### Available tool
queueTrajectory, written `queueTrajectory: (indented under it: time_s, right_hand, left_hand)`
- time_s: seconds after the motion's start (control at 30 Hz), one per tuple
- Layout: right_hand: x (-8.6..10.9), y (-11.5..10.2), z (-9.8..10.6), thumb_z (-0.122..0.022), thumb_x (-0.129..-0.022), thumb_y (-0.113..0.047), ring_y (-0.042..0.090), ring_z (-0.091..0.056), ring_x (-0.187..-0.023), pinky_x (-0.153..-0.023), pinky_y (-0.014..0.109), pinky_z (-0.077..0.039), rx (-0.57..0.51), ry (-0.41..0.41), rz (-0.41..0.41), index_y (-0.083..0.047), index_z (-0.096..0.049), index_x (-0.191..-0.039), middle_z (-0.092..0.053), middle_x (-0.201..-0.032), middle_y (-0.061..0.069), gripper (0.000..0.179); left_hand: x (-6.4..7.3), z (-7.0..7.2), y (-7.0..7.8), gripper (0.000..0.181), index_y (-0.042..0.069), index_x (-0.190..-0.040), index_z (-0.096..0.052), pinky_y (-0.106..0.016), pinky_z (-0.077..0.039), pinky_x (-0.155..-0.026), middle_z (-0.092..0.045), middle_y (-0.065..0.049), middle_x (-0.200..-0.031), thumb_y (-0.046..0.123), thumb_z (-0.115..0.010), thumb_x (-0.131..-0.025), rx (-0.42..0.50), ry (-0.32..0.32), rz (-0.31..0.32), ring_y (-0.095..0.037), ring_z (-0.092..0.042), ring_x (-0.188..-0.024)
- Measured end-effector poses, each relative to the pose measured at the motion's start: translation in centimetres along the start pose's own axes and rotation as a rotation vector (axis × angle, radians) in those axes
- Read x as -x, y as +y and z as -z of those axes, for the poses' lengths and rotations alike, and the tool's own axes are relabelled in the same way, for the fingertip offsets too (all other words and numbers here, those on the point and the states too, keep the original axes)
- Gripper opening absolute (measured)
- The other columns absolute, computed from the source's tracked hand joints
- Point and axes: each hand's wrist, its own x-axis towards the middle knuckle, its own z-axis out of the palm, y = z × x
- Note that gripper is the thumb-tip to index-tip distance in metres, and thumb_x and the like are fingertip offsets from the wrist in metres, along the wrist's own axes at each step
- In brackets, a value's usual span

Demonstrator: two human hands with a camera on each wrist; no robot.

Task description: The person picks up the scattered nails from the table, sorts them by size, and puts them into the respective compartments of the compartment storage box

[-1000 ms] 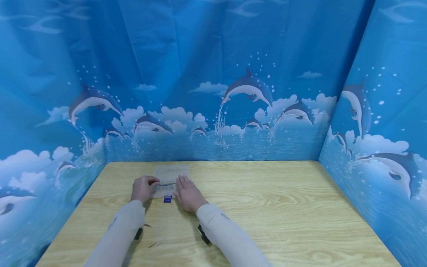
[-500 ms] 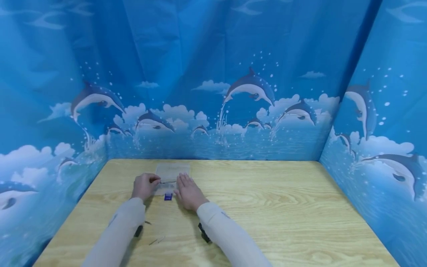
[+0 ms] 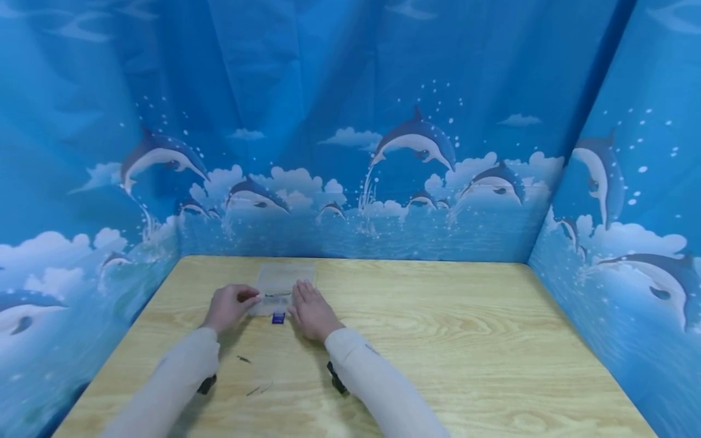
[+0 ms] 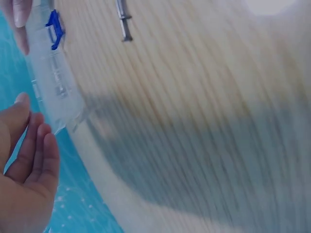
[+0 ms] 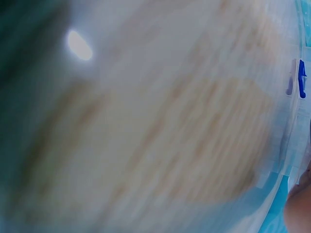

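- Left hand (image 3: 227,306) at the left edge of a clear plastic box (image 3: 280,281), fingers loosely curled, thumb and fingertips toward a thin dark piece (image 3: 277,294) lying across the box's near part; in the left wrist view fingers (image 4: 34,155) relaxed and apart, holding nothing, just off the box corner (image 4: 56,87).
- Right hand (image 3: 309,310) flat, fingers straight and together, pressing down at the right edge of the same box, steadying it on the table (image 3: 438,340).
- Box lying flat, left of centre toward the far side of the table, between the two hands, its blue clasp (image 3: 278,317) on the near edge; clasp also seen in the right wrist view (image 5: 302,77), otherwise blurred.
- Judged step: working small parts into or out of the steadied box. Next move would call for a fine pinch on a thin, flat-lying piece while keeping the light box pinned.
- Near the left forearm, small dark slivers loose on the table (image 3: 243,359), (image 3: 258,389); one screw-like pin sharp in the left wrist view (image 4: 124,22).
- Against the earlier frames: left hand no longer pinching at the dark piece, drawn slightly left and back, fingers loosened; right hand unmoved, flat as before; box and clasp in the same spot.
- Beyond: blue dolphin-print curtain (image 3: 350,152) on three sides.
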Motion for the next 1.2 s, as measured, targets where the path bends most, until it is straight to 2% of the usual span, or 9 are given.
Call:
queueTrajectory:
  time_s: [0.3,0.5,0.7,0.83,1.1,1.2]
  right_hand:
    - [-0.1,0.0,-0.1,-0.024,-0.106,-0.038,0.023,-0.010,-0.147,-0.119,0.034,-0.011,0.014,0.005,0.002,-0.005,-0.019,-0.152,-0.016,-0.159,0.010,0.057]
    - [-0.1,-0.1,0.1,-0.025,-0.105,-0.038,0.023,-0.010,-0.147,-0.119,0.034,-0.010,0.011,-0.001,-0.011,-0.006,-0.018,-0.152,-0.014,-0.160,0.009,0.057]
    - [-0.1,-0.1,0.1,-0.025,-0.105,-0.038,0.022,-0.009,-0.147,-0.119,0.034,-0.009,0.006,-0.002,-0.014,-0.006,-0.019,-0.152,-0.014,-0.160,0.009,0.056]
    - [-0.2,-0.1,0.0,-0.024,-0.105,-0.039,0.022,-0.009,-0.147,-0.119,0.034,-0.009,0.006,0.001,-0.011,-0.007,-0.018,-0.152,-0.014,-0.160,0.009,0.057]
    - [-0.1,-0.2,0.4,-0.025,-0.105,-0.038,0.022,-0.008,-0.147,-0.119,0.034,-0.010,-0.006,-0.018,-0.012,-0.007,-0.018,-0.152,-0.013,-0.160,0.009,0.057]
    - [0.0,-0.1,0.4,-0.025,-0.105,-0.038,0.021,-0.008,-0.147,-0.119,0.033,-0.009,-0.004,-0.020,-0.015,-0.007,-0.018,-0.152,-0.013,-0.160,0.008,0.056]
  left_hand:
    - [2.9,2.7,-0.8,0.021,-0.002,-0.105,-0.069,-0.042,-0.056,-0.079,-0.070,-0.015,-0.098,0.009,-0.069,-0.087,0.009,-0.196,-0.063,-0.025,-0.066,-0.087]
    - [5.1,3.5,-1.7,0.022,-0.004,-0.104,-0.068,-0.041,-0.056,-0.079,-0.070,-0.015,-0.097,0.007,-0.070,-0.085,0.024,-0.263,-0.051,-0.025,-0.067,-0.088]
    - [6.8,3.5,-2.4,0.024,-0.001,-0.103,-0.069,-0.039,-0.056,-0.079,-0.071,-0.013,-0.097,0.007,-0.073,-0.081,0.051,-0.310,-0.003,-0.022,-0.066,-0.087]
    - [7.5,3.0,-2.5,0.023,0.003,-0.099,-0.071,-0.030,-0.055,-0.073,-0.071,-0.007,-0.093,0.009,-0.076,-0.077,0.052,-0.316,0.037,-0.015,-0.064,-0.082]
    - [8.3,1.9,-3.0,0.019,0.008,-0.093,-0.072,-0.020,-0.050,-0.066,-0.068,0.003,-0.084,0.012,-0.077,-0.075,0.054,-0.295,-0.048,-0.009,-0.060,-0.074]
    - [8.5,1.5,-3.0,0.016,0.010,-0.091,-0.072,-0.020,-0.050,-0.065,-0.068,0.004,-0.083,0.011,-0.077,-0.075,0.054,-0.276,-0.043,-0.008,-0.059,-0.073]
